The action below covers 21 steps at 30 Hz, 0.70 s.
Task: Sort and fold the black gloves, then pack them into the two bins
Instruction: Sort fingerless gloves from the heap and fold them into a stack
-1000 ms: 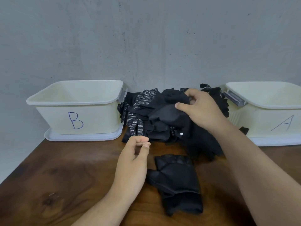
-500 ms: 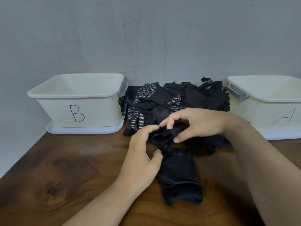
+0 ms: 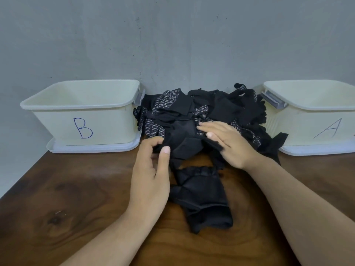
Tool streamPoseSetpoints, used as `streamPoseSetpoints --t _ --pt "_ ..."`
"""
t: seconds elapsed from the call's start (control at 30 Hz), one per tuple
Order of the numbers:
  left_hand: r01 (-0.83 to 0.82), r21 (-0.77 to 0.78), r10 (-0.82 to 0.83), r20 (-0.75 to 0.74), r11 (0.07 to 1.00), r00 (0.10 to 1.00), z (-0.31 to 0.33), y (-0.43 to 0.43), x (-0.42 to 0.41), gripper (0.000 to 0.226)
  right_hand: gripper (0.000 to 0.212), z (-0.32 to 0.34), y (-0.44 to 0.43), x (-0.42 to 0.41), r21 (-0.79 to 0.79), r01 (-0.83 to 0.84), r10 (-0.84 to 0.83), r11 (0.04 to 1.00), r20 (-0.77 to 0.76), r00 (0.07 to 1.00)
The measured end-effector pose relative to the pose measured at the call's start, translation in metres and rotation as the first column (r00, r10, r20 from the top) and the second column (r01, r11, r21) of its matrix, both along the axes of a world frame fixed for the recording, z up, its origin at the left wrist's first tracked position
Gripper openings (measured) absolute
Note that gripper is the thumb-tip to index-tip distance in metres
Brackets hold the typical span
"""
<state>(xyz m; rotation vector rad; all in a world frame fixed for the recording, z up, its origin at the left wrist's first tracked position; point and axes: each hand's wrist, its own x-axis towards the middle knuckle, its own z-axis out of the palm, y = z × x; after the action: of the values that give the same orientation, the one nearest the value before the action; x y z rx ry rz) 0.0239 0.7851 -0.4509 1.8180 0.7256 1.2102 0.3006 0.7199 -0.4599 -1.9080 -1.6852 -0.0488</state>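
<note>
A heap of black gloves [image 3: 226, 110], some with white dots, lies against the wall between two cream bins. Bin B [image 3: 84, 114] stands on the left, bin A [image 3: 315, 120] on the right; both look empty inside. A plain black glove [image 3: 184, 144] lies at the heap's front edge. My left hand [image 3: 153, 169] pinches its left edge between thumb and fingers. My right hand [image 3: 226, 143] presses flat on its right part with straight fingers. Another black glove [image 3: 201, 196] lies on the wooden table [image 3: 67, 198] nearer to me, between my forearms.
Each bin sits on its white lid [image 3: 92, 147]. A grey wall [image 3: 172, 45] rises right behind bins and heap. The table's left edge runs diagonally at the lower left.
My right hand came out of the heap toward me with a plain glove, then flattened onto it. My left hand reached forward and took the glove's left edge.
</note>
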Motion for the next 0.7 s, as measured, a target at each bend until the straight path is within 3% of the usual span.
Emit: streamPoseSetpoints --t 0.2,0.33,0.43,0.57,0.7 --pt "-0.032 -0.004 0.032 0.087 0.999 0.996 0.000 0.000 -0.002 0.013 0.041 0.004 0.003 -0.010 -0.015 0.067 -0.063 0.998 0.191 0.980" --pt "-0.044 0.028 0.039 0.143 0.999 0.989 0.006 -0.007 -0.003 0.015 0.037 0.008 -0.003 -0.011 0.112 0.067 -0.091 0.991 0.224 0.970" --pt "-0.089 0.031 0.081 0.210 0.996 0.974 0.009 -0.008 -0.005 0.018 0.020 0.004 -0.015 -0.014 0.225 0.137 -0.183 0.965 0.200 0.962" --pt "-0.073 0.091 0.055 0.191 0.993 0.980 0.010 -0.010 -0.008 0.021 0.017 0.009 -0.048 -0.034 0.367 0.247 -0.253 0.897 -0.034 0.967" --pt "-0.033 0.177 0.009 0.137 0.984 0.991 0.013 -0.020 -0.007 0.022 0.015 0.004 -0.080 -0.079 0.303 0.118 -0.056 0.946 -0.206 0.977"
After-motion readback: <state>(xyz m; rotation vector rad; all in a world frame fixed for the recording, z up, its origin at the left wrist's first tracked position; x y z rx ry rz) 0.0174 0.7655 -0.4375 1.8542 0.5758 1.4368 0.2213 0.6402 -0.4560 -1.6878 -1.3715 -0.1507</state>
